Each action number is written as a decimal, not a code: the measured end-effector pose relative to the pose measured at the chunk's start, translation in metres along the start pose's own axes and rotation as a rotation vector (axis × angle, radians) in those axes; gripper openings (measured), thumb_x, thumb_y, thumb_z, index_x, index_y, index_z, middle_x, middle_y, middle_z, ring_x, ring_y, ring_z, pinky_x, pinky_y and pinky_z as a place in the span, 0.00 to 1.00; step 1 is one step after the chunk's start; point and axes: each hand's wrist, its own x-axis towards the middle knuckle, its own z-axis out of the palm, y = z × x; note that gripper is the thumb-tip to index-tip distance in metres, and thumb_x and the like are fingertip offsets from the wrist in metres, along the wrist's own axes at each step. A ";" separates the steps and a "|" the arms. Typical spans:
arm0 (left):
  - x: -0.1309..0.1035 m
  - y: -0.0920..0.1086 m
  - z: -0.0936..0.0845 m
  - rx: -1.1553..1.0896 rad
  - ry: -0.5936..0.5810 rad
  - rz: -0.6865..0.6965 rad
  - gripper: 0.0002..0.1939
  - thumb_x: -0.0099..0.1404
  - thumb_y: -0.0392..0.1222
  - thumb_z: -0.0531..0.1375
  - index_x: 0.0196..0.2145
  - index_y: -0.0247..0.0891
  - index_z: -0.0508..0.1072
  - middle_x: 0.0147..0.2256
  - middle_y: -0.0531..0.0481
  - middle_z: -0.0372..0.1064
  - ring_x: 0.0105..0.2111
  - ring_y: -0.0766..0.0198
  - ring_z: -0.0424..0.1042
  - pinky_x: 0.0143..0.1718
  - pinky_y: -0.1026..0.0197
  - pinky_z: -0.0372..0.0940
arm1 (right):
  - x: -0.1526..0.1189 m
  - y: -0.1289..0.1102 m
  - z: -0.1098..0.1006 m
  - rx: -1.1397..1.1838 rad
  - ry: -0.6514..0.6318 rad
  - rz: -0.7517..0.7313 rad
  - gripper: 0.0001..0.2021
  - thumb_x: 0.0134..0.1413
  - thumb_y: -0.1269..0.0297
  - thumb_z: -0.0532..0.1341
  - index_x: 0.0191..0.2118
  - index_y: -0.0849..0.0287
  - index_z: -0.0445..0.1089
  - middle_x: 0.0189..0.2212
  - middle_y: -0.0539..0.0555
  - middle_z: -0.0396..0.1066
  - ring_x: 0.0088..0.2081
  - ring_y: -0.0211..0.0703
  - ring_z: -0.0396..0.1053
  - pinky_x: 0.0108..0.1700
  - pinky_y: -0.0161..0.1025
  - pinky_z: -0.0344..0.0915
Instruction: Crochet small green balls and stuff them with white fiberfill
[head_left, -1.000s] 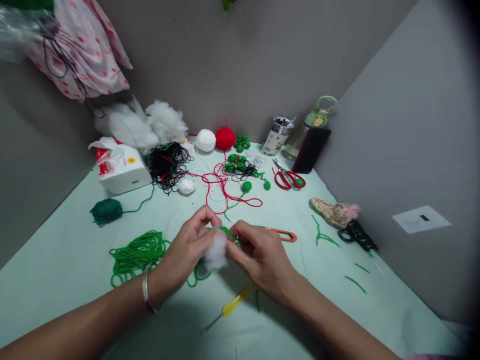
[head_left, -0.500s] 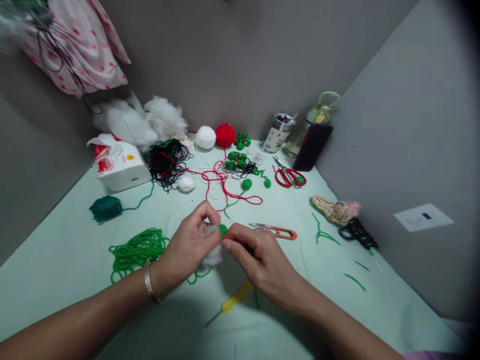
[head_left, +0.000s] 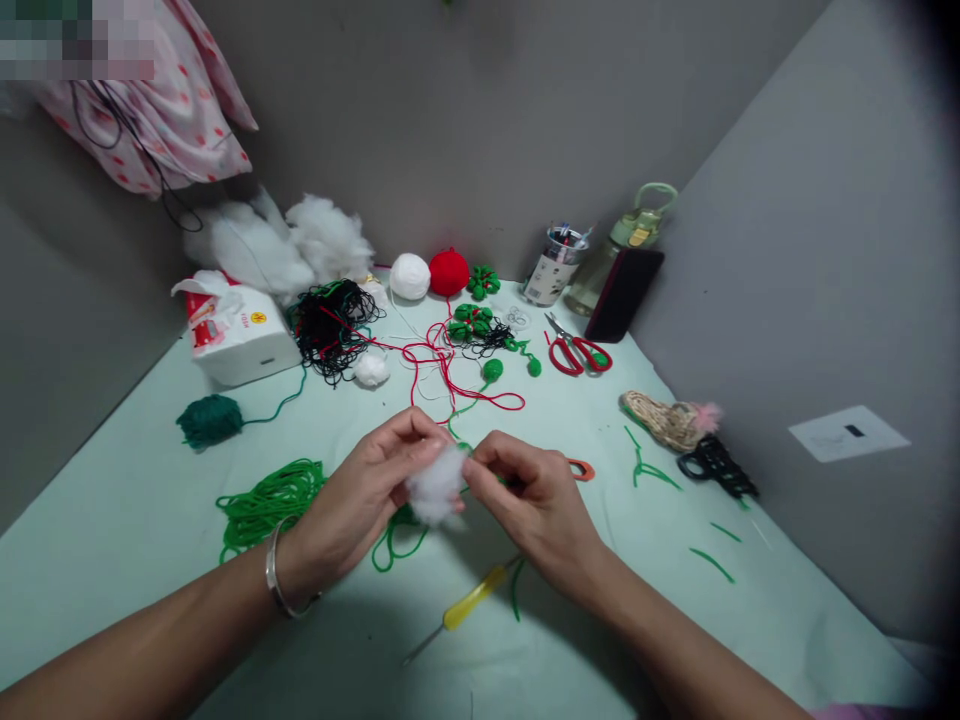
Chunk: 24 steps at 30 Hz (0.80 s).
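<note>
A tuft of white stuffing is pinched in my left hand, its fluff hanging below the fingers. My right hand is closed at the right edge of the tuft, thumb against the fingers, by a bit of green yarn; what it grips is too small to make out. A yellow-handled hook lies on the table below my hands. Behind my right hand, orange snips are mostly hidden. Left of my left wrist is a skein of green yarn.
Red scissors, a pen cup, a bottle and a dark phone stand or lie behind. A tissue box and black yarn are at back left. Green yarn scraps lie on the right.
The stuffing now shows more fully between my hands, and the green piece is mostly covered. My right hand has shifted slightly right, over more of the snips.
</note>
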 end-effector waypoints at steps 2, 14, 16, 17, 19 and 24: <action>0.001 -0.001 -0.002 -0.025 -0.053 -0.025 0.15 0.63 0.47 0.73 0.37 0.40 0.72 0.34 0.55 0.70 0.30 0.69 0.71 0.34 0.65 0.75 | 0.000 0.001 -0.001 0.072 -0.029 0.027 0.14 0.62 0.61 0.58 0.25 0.56 0.63 0.18 0.43 0.55 0.22 0.33 0.50 0.25 0.34 0.49; -0.001 -0.019 -0.002 0.334 0.067 0.297 0.11 0.67 0.41 0.66 0.37 0.42 0.64 0.36 0.54 0.68 0.33 0.67 0.67 0.33 0.64 0.64 | -0.006 -0.001 0.007 -0.001 -0.151 -0.083 0.11 0.62 0.66 0.57 0.27 0.56 0.61 0.19 0.42 0.52 0.22 0.32 0.48 0.26 0.34 0.48; -0.001 -0.019 -0.003 0.346 0.038 0.284 0.08 0.70 0.42 0.63 0.41 0.42 0.65 0.37 0.53 0.67 0.34 0.65 0.67 0.34 0.63 0.64 | -0.003 0.001 0.008 -0.022 -0.100 -0.041 0.12 0.58 0.66 0.58 0.25 0.55 0.58 0.19 0.42 0.49 0.23 0.33 0.47 0.26 0.34 0.46; -0.002 -0.018 -0.004 0.349 0.020 0.275 0.07 0.72 0.43 0.62 0.42 0.43 0.65 0.38 0.53 0.67 0.35 0.65 0.68 0.35 0.62 0.64 | -0.002 0.003 0.009 -0.043 -0.068 -0.028 0.13 0.56 0.67 0.58 0.23 0.55 0.56 0.19 0.42 0.48 0.23 0.33 0.46 0.26 0.34 0.46; -0.003 -0.015 -0.004 0.365 -0.017 0.275 0.07 0.73 0.45 0.60 0.43 0.43 0.66 0.41 0.51 0.68 0.40 0.63 0.68 0.40 0.61 0.65 | 0.001 0.005 0.008 -0.087 -0.015 -0.016 0.14 0.53 0.67 0.58 0.22 0.55 0.52 0.18 0.42 0.46 0.23 0.33 0.44 0.26 0.35 0.45; -0.001 -0.012 -0.005 0.390 -0.020 0.282 0.09 0.70 0.43 0.64 0.42 0.42 0.67 0.39 0.53 0.65 0.38 0.65 0.67 0.39 0.62 0.66 | 0.002 0.004 0.001 -0.058 -0.043 0.015 0.15 0.58 0.64 0.59 0.23 0.55 0.56 0.18 0.43 0.51 0.22 0.33 0.47 0.27 0.35 0.46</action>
